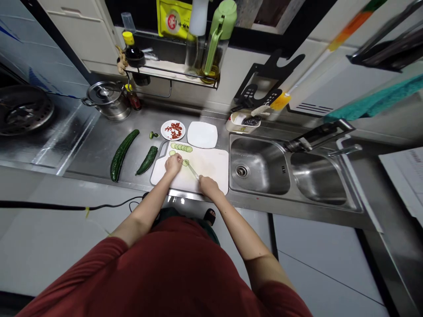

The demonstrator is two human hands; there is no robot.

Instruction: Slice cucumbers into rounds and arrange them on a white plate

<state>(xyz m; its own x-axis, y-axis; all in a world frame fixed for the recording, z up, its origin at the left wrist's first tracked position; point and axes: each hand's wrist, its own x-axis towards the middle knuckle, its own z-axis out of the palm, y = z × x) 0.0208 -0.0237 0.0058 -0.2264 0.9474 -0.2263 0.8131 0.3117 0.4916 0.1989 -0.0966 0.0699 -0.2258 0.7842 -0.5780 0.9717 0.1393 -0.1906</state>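
My right hand (208, 186) is wrapped round the handle of a knife (193, 171), whose blade points up and left over the white cutting board (211, 169). At the blade's tip is a round cucumber slice (185, 163). Beside it, my left hand (173, 164) rests on the board with its fingers drawn together; what they hold, if anything, is too small to tell. A row of overlapping cucumber slices (181, 148) lies along the board's top edge, and a single slice (172, 152) lies just above my left hand.
Left of the board lie a cut cucumber (147, 160), a long whole cucumber (123, 155) and small cucumber ends (153, 135). Behind it stand a plate of red pieces (173, 130) and a white plate (202, 134). A sink (259, 165) is at the right, a pot (108, 100) back left.
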